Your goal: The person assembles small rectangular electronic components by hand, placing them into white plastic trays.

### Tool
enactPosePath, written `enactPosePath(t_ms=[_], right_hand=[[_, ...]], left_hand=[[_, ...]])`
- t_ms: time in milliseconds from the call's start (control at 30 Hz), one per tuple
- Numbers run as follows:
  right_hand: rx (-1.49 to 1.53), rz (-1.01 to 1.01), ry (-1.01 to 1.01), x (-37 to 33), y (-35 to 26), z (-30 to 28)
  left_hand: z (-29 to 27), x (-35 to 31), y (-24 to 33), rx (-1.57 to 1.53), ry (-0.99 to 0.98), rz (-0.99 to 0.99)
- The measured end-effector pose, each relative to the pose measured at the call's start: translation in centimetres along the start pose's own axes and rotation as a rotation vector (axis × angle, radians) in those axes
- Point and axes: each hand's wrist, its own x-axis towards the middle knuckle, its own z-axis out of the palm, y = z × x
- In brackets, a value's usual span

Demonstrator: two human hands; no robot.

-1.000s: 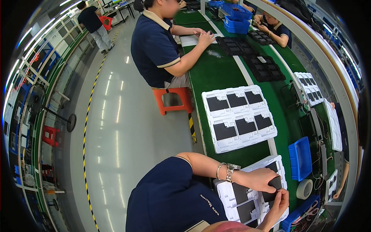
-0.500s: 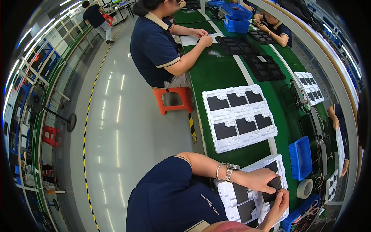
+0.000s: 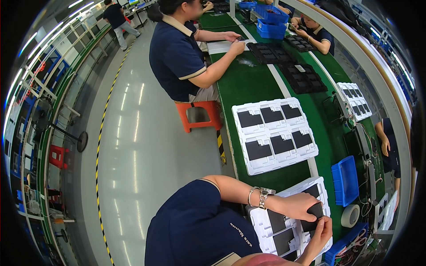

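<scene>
Over a white moulded tray (image 3: 262, 226) at the lower right, my two hands meet at a flat black piece (image 3: 316, 210). My left hand (image 3: 298, 205), with a bracelet and a watch on its wrist, reaches across from the left and closes its fingers on the piece's near end. My right hand (image 3: 322, 231) comes up from below and pinches the lower edge between thumb and fingers. Other black pieces (image 3: 277, 221) lie in the tray's pockets under and around my hands. My wrists and fingers hide part of the tray.
Ahead sits a second white tray (image 3: 278, 140) with several black pieces. To the right are a blue bin (image 3: 345, 181), a tape roll (image 3: 350, 216) and a blue box (image 3: 346, 244) holding scissors. A co-worker (image 3: 177, 57) sits on a red stool (image 3: 199, 116) near black trays (image 3: 302, 79).
My hands and the black piece stay in place. The far person at the upper left has walked on to the right. At the right edge, another person's arm and a pale sheet have shifted lower.
</scene>
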Motion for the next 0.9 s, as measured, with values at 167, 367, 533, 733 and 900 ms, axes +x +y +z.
enactPosePath(t_ms=[167, 367, 533, 733, 900], right_hand=[[0.004, 0.018, -0.006, 0.2, -0.1, 0.2], [0.020, -0.002, -0.004, 0.0, 0.2, 0.1], [0.001, -0.005, -0.021, 0.3, 0.0, 0.2], [0.038, 0.051, -0.036, 0.1, 0.0, 0.0], [0.031, 0.057, -0.021, -0.3, 0.4, -0.6]], left_hand=[[-0.3, 0.0, -0.2, -0.019, 0.001, 0.003], [0.2, 0.0, -0.5, -0.047, 0.014, -0.005], [-0.3, 0.2, -0.3, -0.121, -0.015, -0.039], [0.0, 0.2, -0.1, -0.164, -0.038, -0.059], [0.2, 0.7, -0.9, -0.205, -0.022, -0.010]])
